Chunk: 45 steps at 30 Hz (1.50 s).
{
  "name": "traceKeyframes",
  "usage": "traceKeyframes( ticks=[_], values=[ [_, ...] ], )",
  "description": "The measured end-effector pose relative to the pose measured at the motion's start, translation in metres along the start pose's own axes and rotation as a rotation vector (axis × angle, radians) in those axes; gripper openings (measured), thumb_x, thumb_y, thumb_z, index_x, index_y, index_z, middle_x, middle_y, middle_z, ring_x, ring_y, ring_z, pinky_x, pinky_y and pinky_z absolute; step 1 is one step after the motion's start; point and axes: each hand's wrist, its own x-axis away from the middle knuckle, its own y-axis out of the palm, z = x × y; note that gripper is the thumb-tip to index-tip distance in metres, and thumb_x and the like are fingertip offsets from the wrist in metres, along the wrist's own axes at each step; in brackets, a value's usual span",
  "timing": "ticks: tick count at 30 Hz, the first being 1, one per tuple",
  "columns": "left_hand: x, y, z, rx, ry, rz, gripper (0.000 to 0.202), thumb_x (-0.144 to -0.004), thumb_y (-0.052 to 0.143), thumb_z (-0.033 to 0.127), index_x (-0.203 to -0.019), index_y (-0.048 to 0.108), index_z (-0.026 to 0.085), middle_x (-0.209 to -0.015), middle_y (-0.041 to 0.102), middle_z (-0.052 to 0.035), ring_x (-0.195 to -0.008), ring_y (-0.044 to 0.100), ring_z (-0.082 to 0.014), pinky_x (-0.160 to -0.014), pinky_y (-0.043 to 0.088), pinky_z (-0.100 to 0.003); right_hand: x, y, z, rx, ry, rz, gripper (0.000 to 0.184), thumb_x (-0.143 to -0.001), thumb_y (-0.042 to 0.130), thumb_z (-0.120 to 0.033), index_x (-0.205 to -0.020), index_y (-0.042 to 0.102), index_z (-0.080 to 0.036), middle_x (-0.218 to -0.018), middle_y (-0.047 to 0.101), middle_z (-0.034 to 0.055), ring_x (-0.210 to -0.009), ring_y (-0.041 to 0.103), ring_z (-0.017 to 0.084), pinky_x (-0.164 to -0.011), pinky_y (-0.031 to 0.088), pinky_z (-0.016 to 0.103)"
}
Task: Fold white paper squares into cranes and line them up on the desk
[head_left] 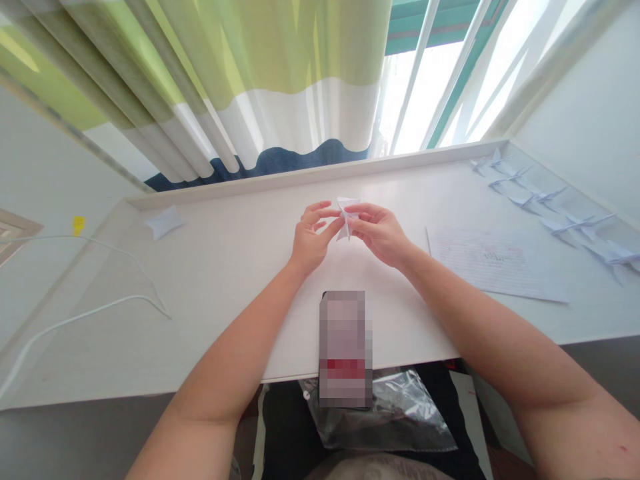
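A long curtain (pixel 280 60) in green, white and dark blue hangs along the far side, with a bright barred window (pixel 405 87) to its right; below it spreads a pale desk (pixel 225 280) with a raised rim at the far side.

The folded paper piece (pixel 349 201) is held up over the middle of the desk, between the two hands; the left hand (pixel 310 240) pinches its left side with thumb and forefinger, the other fingers loosely curled; the right hand (pixel 383 230) grips the right side between thumb and fingertips, so both appear closed on the same small piece.

At the far left lies another folded piece (pixel 165 223), alone, with a white cable (pixel 151 300) nearer the person; along the right edge runs a row of similar white pieces (pixel 573 227), and a sheet with faint lines (pixel 490 260) lies between that row and the right forearm; near the middle, a blurred phone-shaped object (pixel 345 333) reaches past the near edge, above a clear plastic bag (pixel 395 413).

The step in hand seems to be shaping or adjusting the folds; the next move would call for light, even fingertip pressure, one hand steadying while the other works the paper, lest the thin points crease.
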Motion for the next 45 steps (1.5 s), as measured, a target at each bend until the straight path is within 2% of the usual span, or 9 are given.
traceKeyframes(
  ticks=[4,8,14,21,29,35,40,45],
  values=[
    [0.0,-0.004,0.005,-0.189,0.081,0.015,0.011,-0.097,0.086,0.04,-0.099,0.083,0.03,-0.135,0.075,-0.0068,-0.136,0.065,-0.029,-0.109,0.057,-0.047,-0.002,-0.004,-0.002,0.09,-0.029,0.062,0.038,-0.071,0.103,-0.049,-0.097,0.087,-0.027,-0.091,0.08,0.0023,-0.083,0.071,0.019,-0.083,0.061,0.042],
    [-0.001,-0.01,0.01,-0.227,0.129,0.029,0.005,-0.095,0.086,0.032,-0.094,0.083,0.028,-0.127,0.077,-0.008,-0.13,0.064,-0.0297,-0.112,0.053,-0.048,-0.004,-0.009,-0.002,0.201,-0.129,0.103,0.034,-0.072,0.101,-0.051,-0.091,0.086,-0.026,-0.093,0.082,0.0042,-0.087,0.072,0.022,-0.084,0.061,0.042],
    [0.0,-0.009,0.013,-0.168,0.147,0.026,0.01,-0.092,0.09,0.038,-0.091,0.085,0.03,-0.12,0.077,-0.0072,-0.128,0.062,-0.0307,-0.12,0.044,-0.05,-0.002,-0.008,0.0,0.228,-0.097,0.05,0.036,-0.077,0.1,-0.054,-0.094,0.086,-0.026,-0.081,0.076,0.0012,-0.074,0.066,0.018,-0.075,0.059,0.041],
    [0.003,-0.003,0.013,-0.191,0.196,-0.032,0.02,-0.099,0.08,0.047,-0.096,0.075,0.028,-0.11,0.077,-0.0087,-0.115,0.062,-0.0291,-0.105,0.049,-0.043,0.001,-0.002,0.001,0.184,-0.091,0.016,0.043,-0.072,0.103,-0.059,-0.093,0.086,-0.027,-0.086,0.08,0.0022,-0.077,0.07,0.019,-0.077,0.061,0.041],
    [0.005,0.003,0.011,-0.062,0.092,0.018,0.019,-0.094,0.085,0.037,-0.091,0.069,0.026,-0.095,0.076,-0.0023,-0.096,0.069,-0.0213,-0.094,0.052,-0.037,0.001,-0.002,0.002,0.197,-0.089,0.027,0.042,-0.073,0.103,-0.059,-0.094,0.085,-0.027,-0.087,0.079,0.0023,-0.078,0.07,0.019,-0.077,0.061,0.041],
    [0.006,0.005,0.015,0.059,0.039,0.026,0.018,-0.089,0.086,0.032,-0.085,0.07,0.024,-0.099,0.078,-0.0032,-0.098,0.072,-0.0199,-0.091,0.056,-0.035,0.001,-0.001,0.004,0.204,-0.107,0.042,0.046,-0.072,0.102,-0.064,-0.092,0.083,-0.026,-0.086,0.08,0.003,-0.076,0.071,0.019,-0.077,0.062,0.042],
    [0.007,0.008,0.014,0.159,-0.057,-0.024,0.022,-0.085,0.09,0.04,-0.087,0.075,0.023,-0.107,0.079,-0.006,-0.099,0.073,-0.0202,-0.09,0.058,-0.034,0.001,0.001,0.004,0.21,-0.127,0.107,0.049,-0.069,0.103,-0.066,-0.089,0.083,-0.026,-0.085,0.081,0.0025,-0.074,0.07,0.018,-0.075,0.061,0.04],
    [0.007,0.008,0.012,0.141,-0.14,-0.046,0.034,-0.08,0.096,0.044,-0.087,0.072,0.022,-0.11,0.079,-0.0071,-0.107,0.073,-0.0228,-0.088,0.057,-0.033,0.0,0.001,0.003,0.141,-0.114,0.134,0.051,-0.066,0.105,-0.066,-0.088,0.082,-0.026,-0.087,0.081,0.0032,-0.079,0.074,0.02,-0.077,0.064,0.041]
  ],
)
